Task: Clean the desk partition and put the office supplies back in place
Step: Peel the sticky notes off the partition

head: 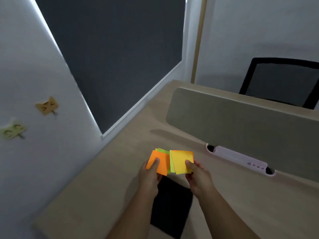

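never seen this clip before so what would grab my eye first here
The bright sticky notes at centre stand out: the left hand holds an orange sticky note stack and the right hand a yellow sticky note stack, above a black cloth lying on the desk. On the white wall at left sit two cat-shaped stickers. Behind the hands runs the beige desk partition.

Lots hidden or smeared here

The black pad under both wrists is half covered by the forearms and runs off the bottom edge. Green notes only peek out behind the orange note in the left hand. Far left of the hands, two cat stickers are motion-blurred. The chair is cut by the right edge.
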Demonstrator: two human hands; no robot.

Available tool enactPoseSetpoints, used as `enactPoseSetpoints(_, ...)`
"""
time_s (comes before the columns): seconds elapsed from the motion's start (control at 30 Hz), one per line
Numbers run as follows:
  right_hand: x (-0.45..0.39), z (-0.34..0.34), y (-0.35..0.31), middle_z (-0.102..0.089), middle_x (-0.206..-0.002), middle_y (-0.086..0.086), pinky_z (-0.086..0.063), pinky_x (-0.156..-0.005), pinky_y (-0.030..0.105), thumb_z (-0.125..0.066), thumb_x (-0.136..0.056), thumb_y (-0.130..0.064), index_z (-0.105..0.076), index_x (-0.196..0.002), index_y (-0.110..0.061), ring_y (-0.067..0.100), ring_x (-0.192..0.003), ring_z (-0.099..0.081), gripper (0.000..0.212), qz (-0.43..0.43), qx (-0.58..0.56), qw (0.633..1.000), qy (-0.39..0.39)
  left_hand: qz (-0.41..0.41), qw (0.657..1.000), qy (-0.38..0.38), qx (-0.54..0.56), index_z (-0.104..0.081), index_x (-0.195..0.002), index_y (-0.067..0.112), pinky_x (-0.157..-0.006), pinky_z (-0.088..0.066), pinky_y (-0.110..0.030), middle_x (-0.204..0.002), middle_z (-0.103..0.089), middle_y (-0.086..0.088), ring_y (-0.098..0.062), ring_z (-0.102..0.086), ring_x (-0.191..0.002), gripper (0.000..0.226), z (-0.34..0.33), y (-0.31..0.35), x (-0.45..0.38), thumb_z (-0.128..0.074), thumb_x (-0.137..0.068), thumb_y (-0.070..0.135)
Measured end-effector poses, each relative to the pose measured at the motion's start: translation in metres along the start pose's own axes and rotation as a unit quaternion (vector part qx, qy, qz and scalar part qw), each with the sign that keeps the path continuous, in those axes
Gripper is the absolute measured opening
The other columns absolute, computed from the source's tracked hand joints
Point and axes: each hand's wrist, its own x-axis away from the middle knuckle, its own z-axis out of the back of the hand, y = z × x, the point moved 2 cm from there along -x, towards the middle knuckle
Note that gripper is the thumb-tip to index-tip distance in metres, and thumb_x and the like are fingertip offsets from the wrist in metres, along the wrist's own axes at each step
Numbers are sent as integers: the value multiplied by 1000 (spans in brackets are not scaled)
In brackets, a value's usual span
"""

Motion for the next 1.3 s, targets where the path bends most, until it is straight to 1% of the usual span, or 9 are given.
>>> enactPoseSetpoints(0.13, 46, -9, 50, -63, -112, 20, -54, -68, 39, -65, -84, 2, -59, -118, -5, 30, -90, -63, 35, -57, 62, 996, -43, -5, 997, 60, 57, -60, -108, 12, -86, -54, -51, -106, -66, -18, -32, -65, -91, 17, 63, -9, 55, -61, -93, 18)
enactPoseSetpoints(0.3, 108, -16, 117, -60, -112, 12, -53, -76, 40, -65, -86, -1, -59, -113, -11, 27, -98, -58, 29, -92, 195, 971, -99, -25, 983, 160, 91, -58, -105, 17, -71, -54, -36, -106, -64, -10, -24, -63, -89, 11, 149, -29, 125, -58, -94, 22)
enactPoseSetpoints(0.47, 164, -30, 188, -60, -104, 9, -52, -64, 33, -63, -87, -5, -57, -115, -10, 25, -93, -59, 29, -92, 305, 933, -166, -36, 965, 236, 112, -56, -114, 21, -70, -54, -35, -107, -62, -3, -20, -60, -96, 19, 233, -52, 184, -57, -95, 25)
enactPoseSetpoints(0.6, 204, -50, 253, -61, -104, 11, -56, -71, 41, -64, -84, -2, -60, -111, -13, 24, -88, -61, 29, -91, 366, 902, -210, -42, 935, 325, 131, -57, -117, 16, -66, -54, -33, -113, -63, -6, -22, -61, -100, 24, 320, -71, 227, -58, -94, 20)
enactPoseSetpoints(0.73, 224, -60, 316, -59, -106, 8, -48, -56, 27, -64, -85, -3, -57, -112, -14, 16, -83, -58, 30, -101, 418, 863, -263, -5, 898, 415, 142, -53, -125, 12, -62, -54, -34, -115, -60, -12, -24, -61, -91, 32, 396, -103, 258, -57, -94, 20)
enactPoseSetpoints(0.87, 221, -55, 393, -54, -106, 6, -50, -56, 28, -64, -86, -4, -56, -114, -14, 21, -90, -55, 31, -138, 489, 821, -263, 37, 860, 490, 137, -52, -130, 6, -52, -50, -29, -121, -56, -19, -25, -58, -85, 36, 460, -148, 271, -57, -95, 16)
enactPoseSetpoints(1.1, 189, -24, 529, -54, -113, 10, -57, -73, 44, -66, -86, -10, -60, -109, -17, 27, -95, -55, 26, -158, 563, 764, -270, 81, 835, 540, 66, -52, -129, 7, -84, -55, -49, -128, -54, -22, -38, -56, -112, 34, 559, -229, 241, -53, -96, 17)
enactPoseSetpoints(1.2, 173, -13, 575, -56, -121, 15, -55, -84, 54, -68, -85, -13, -61, -110, -16, 34, -105, -56, 26, -155, 586, 742, -288, 91, 834, 543, 30, -52, -131, 7, -86, -55, -54, -126, -55, -22, -40, -56, -110, 38, 591, -255, 217, -55, -96, 20)
enactPoseSetpoints(1.3, 156, -2, 615, -56, -124, 19, -58, -70, 44, -68, -86, -12, -59, -116, -14, 35, -104, -58, 31, -203, 583, 735, -279, 118, 843, 524, 22, -52, -131, 6, -86, -55, -55, -119, -59, -24, -42, -60, -104, 41, 615, -287, 189, -57, -95, 25)
